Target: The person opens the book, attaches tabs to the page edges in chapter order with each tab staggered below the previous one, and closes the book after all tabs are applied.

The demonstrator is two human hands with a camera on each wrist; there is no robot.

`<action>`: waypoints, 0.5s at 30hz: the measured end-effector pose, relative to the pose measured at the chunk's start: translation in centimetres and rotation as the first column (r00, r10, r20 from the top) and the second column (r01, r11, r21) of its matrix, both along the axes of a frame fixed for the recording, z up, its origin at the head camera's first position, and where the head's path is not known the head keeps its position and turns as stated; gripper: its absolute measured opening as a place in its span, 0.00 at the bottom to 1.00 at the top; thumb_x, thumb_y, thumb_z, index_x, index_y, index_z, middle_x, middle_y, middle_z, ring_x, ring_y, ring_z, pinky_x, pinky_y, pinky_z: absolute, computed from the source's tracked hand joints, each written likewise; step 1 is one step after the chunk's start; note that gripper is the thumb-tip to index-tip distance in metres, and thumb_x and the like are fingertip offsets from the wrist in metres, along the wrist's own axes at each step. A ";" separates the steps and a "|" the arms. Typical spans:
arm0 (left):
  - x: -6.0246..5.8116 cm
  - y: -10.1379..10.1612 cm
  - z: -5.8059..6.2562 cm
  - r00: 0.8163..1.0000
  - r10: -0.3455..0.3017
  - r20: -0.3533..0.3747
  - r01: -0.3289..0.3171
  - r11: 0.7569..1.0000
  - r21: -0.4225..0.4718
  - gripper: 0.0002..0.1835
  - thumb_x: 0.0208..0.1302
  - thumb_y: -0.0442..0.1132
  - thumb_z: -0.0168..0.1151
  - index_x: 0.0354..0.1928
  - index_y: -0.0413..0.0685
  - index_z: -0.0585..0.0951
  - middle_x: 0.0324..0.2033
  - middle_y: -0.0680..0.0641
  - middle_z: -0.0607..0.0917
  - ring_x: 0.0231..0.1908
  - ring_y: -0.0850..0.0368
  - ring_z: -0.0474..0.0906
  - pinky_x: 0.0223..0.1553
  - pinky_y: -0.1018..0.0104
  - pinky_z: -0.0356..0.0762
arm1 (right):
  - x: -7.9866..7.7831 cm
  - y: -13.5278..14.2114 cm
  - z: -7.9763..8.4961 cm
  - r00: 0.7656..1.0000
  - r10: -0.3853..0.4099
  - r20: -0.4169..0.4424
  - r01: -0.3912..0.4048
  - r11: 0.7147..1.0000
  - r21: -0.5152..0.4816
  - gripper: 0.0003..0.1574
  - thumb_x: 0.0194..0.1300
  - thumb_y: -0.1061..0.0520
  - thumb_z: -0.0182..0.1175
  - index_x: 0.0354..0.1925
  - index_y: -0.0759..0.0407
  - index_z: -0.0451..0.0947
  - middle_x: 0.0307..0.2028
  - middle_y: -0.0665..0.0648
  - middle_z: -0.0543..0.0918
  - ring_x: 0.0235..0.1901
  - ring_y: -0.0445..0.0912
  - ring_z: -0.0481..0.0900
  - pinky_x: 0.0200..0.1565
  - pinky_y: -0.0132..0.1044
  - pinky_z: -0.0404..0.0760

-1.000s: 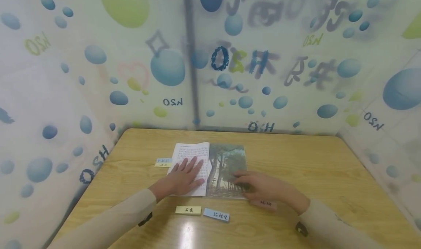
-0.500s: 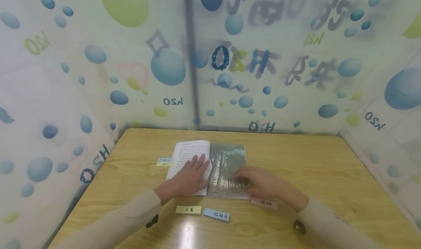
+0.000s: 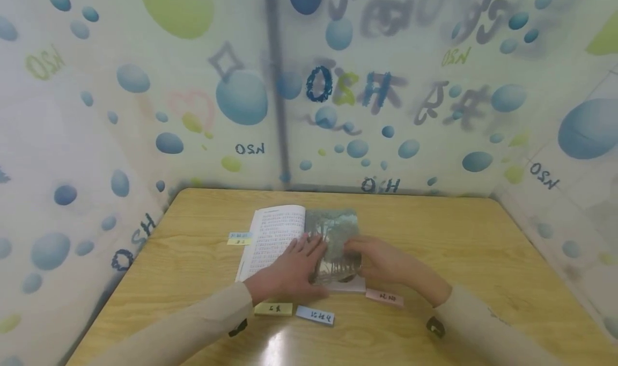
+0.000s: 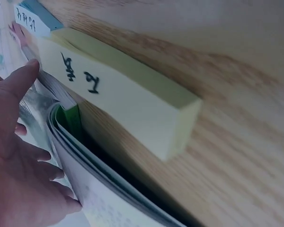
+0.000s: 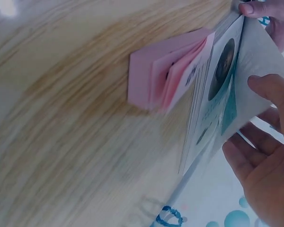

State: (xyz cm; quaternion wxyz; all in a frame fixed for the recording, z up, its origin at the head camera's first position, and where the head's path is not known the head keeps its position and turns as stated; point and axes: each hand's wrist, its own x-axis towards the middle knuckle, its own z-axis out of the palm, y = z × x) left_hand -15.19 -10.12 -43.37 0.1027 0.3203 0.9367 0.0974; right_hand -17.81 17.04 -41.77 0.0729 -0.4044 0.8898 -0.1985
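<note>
An open book lies on the table, its left page (image 3: 277, 229) full of printed text and its right page (image 3: 338, 224) showing a picture of trees. My left hand (image 3: 292, 275) rests with extended fingers across the book's middle fold, fingertips on the tree picture. At the right edge, my right hand (image 3: 383, 261) pinches the picture page. The right wrist view shows that lifted page (image 5: 262, 56) between thumb and fingers, with a page bearing a round dark picture (image 5: 223, 68) beneath it. A yellow sticky note pad (image 4: 113, 90) sits near my left thumb.
In front of the book are the yellow pad, a blue sticky note pad (image 3: 315, 315) and a pink one (image 3: 384, 297), all with handwriting. Blue and yellow notes (image 3: 239, 237) lie at its left edge. The wooden table (image 3: 449, 237) meets patterned walls behind and at both sides.
My left hand has slid right from the text page to the fold and picture page. My right hand has lifted the picture page's edge, baring the page underneath.
</note>
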 end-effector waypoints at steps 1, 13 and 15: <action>0.0 -0.1 0.0 1.000 0.001 0.001 -0.001 1.000 0.009 0.59 0.62 0.72 0.59 0.81 0.44 0.48 0.79 0.39 0.44 0.76 0.37 0.37 0.74 0.45 0.38 | 0.0 0.1 0.0 1.000 -0.001 -0.007 0.001 1.000 -0.010 0.35 0.60 0.62 0.69 0.66 0.61 0.75 0.65 0.58 0.76 0.64 0.54 0.72 0.64 0.51 0.71; -0.9 -1.6 -0.4 1.000 -0.017 0.012 0.016 0.997 0.078 0.59 0.61 0.70 0.64 0.81 0.42 0.50 0.78 0.37 0.48 0.76 0.35 0.39 0.73 0.42 0.41 | 0.3 2.5 -0.5 0.998 -0.040 -0.051 0.036 0.996 -0.080 0.38 0.61 0.63 0.71 0.67 0.66 0.71 0.64 0.63 0.75 0.63 0.57 0.73 0.63 0.53 0.72; -1.0 -1.8 -0.4 1.000 -0.026 -0.001 0.025 0.996 0.087 0.58 0.62 0.68 0.65 0.80 0.41 0.50 0.78 0.36 0.49 0.76 0.34 0.41 0.73 0.40 0.42 | 0.4 2.9 -0.7 0.998 -0.050 -0.046 0.046 0.996 -0.080 0.38 0.61 0.63 0.71 0.67 0.65 0.70 0.64 0.63 0.75 0.63 0.57 0.73 0.63 0.53 0.73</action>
